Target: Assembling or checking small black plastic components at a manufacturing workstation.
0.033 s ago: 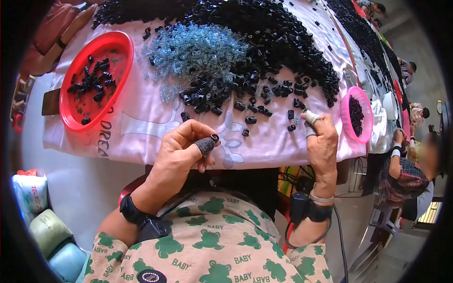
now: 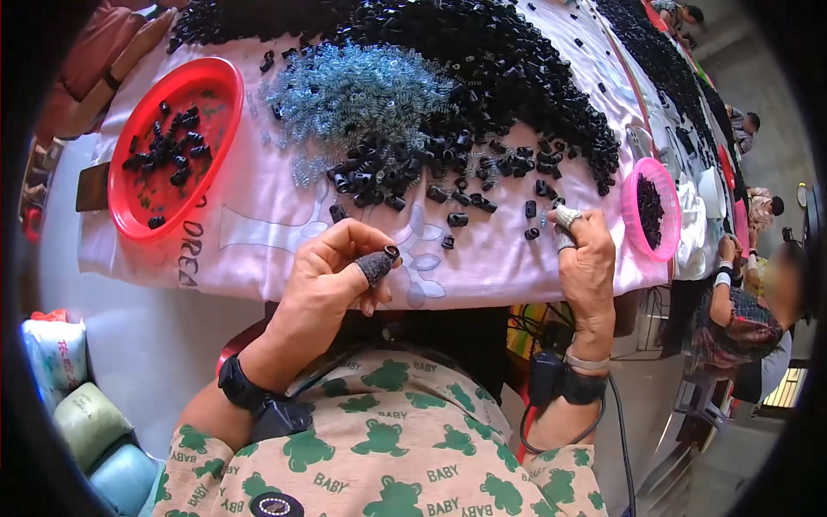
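A red tray (image 2: 129, 220) lay at the left of the desk (image 2: 258, 250), on its pale printed cloth, with a scatter of small black caps inside. Right of it sat a heap of thin bluish wire springs (image 2: 357, 90), running into a broad pile of black caps (image 2: 482, 95) whose far edge was cut off at the top. The left hand (image 2: 332, 271) was curled near the desk's front edge, pinching one small black cap (image 2: 392, 252), a short ring-like tube, between thumb and a forefinger covered by a dark sleeve. The right hand (image 2: 586, 258) rested at the cloth's edge, its taped fingertips (image 2: 566, 217) closed on something too small to make out. Beside it stood a pink bowl (image 2: 636, 198) of black pieces.
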`<state>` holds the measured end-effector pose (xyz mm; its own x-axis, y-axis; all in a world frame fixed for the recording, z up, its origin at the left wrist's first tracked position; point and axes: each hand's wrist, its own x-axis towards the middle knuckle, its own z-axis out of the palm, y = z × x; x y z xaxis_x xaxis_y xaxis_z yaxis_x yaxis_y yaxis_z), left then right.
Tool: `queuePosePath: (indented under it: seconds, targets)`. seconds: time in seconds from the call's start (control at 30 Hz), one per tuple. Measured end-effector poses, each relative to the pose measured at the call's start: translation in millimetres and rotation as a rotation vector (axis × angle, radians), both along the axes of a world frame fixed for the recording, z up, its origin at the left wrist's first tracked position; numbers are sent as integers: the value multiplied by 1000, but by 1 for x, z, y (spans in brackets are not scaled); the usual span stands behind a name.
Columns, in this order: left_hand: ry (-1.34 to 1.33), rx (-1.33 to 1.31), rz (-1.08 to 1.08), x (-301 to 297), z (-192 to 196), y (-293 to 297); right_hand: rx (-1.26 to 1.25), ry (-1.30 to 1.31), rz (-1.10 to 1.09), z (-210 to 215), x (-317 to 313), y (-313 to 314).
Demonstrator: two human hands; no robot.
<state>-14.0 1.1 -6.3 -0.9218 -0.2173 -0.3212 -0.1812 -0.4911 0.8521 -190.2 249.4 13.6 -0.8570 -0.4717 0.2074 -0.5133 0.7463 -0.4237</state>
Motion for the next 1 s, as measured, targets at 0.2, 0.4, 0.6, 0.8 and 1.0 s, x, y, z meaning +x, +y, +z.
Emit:
queuePosePath:
  seconds: [0.2, 0.4, 0.6, 0.8, 1.0]
  targets:
    - [-16, -17, -12, -1, 1, 1, 92, 119, -84, -8, -11, 17]
    - [-5, -24, -24, -2, 2, 1, -128, -38, -43, 0, -5, 11]
    - [2, -25, -29, -1, 2, 0, -81, 16, -122, 0, -11, 16]
    - [-3, -22, -26, -2, 1, -1, -127, -93, -41, -2, -5, 11]
    - [2, -25, -45, -2, 1, -2, -242, -120, -89, 0, -8, 9]
